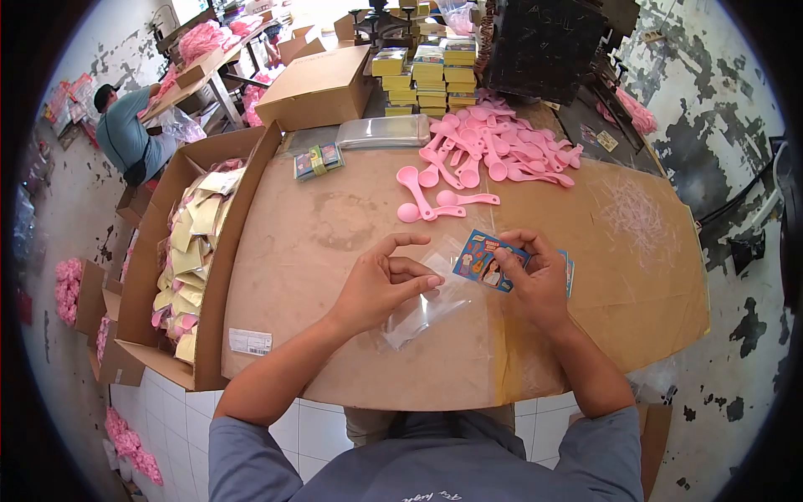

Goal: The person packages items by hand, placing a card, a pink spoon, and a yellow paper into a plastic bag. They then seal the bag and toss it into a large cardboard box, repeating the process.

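Observation:
My right hand (535, 280) grips a small blue printed card (481, 263) by its right side, the thumb lying across its face. The edge of more card (570, 274) shows past the far side of that hand. To the left, my left hand (385, 284) has its thumb and a fingertip pinched together over a clear plastic bag (414, 320), its index finger lifted and bent. The bag spreads under and beside the fingers, close to the card's left edge. Beyond both hands, a few pink plastic scoops (431, 211) lie in front of a large scoop pile (502, 146).
An open carton (213, 335) of yellowish packets stands at the left. A banded card bundle (318, 162), clear plastic sleeves (383, 131) and stacked cards (431, 79) are at the back, near a closed box (318, 82). Another person (134, 125) sits far left.

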{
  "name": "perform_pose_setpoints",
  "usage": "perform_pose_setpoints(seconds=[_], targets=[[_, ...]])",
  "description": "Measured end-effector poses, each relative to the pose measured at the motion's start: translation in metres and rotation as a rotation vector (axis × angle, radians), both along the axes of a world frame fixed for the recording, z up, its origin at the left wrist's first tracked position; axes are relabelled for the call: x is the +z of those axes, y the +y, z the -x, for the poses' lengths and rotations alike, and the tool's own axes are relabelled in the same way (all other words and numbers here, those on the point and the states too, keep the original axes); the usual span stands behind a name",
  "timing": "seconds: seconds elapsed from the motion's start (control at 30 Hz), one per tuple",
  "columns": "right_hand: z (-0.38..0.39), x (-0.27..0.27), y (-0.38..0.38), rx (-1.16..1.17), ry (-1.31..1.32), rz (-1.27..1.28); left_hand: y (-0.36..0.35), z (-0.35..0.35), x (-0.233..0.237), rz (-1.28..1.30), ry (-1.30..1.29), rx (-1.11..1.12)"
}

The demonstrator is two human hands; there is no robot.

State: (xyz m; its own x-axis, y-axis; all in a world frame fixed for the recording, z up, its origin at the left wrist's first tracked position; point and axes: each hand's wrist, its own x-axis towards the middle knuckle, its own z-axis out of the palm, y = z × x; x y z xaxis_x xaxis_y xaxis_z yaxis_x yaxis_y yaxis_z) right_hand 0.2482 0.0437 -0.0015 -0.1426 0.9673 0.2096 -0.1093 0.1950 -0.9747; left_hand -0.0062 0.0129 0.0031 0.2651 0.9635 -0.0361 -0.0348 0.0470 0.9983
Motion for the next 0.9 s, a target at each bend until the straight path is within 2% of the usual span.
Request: perform_pose_setpoints(seconds=[0.03,0.13,0.23,0.33,0.37,0.43,0.53,0.67,0.83,0.9], targets=[[0.000,-0.001,0.000,-0.009,-0.002,-0.023,0.000,-0.001,0.000,-0.002,0.004,0.008],[-0.005,0.002,-0.001,0.065,-0.344,-0.209,-0.003,-0.004,0.002,-0.002,-0.051,0.016],[-0.009,0.011,0.003,0.241,-0.566,-0.389,-0.008,-0.007,0.003,-0.037,-0.011,-0.032],[0.000,0.009,-0.003,0.271,-0.548,-0.386,-0.013,-0.008,-0.002,-0.069,0.084,-0.111],[0.001,0.007,-0.005,0.251,-0.480,-0.284,-0.013,-0.008,-0.003,-0.076,0.115,-0.139],[0.004,0.000,-0.008,0.215,-0.340,-0.080,-0.014,-0.011,0.000,-0.067,0.099,-0.097],[-0.001,0.002,0.000,0.119,-0.155,-0.008,-0.012,-0.009,0.009,-0.038,0.062,-0.007],[-0.002,-0.001,-0.001,0.259,-0.350,-0.123,-0.010,-0.008,0.003,-0.068,-0.028,0.017],[0.007,0.022,-0.002,0.458,-0.509,-0.245,-0.009,-0.005,-0.003,-0.093,0.122,-0.020],[0.002,0.023,0.023,0.391,-0.658,-0.412,-0.006,-0.003,-0.007,-0.075,0.132,-0.030]])
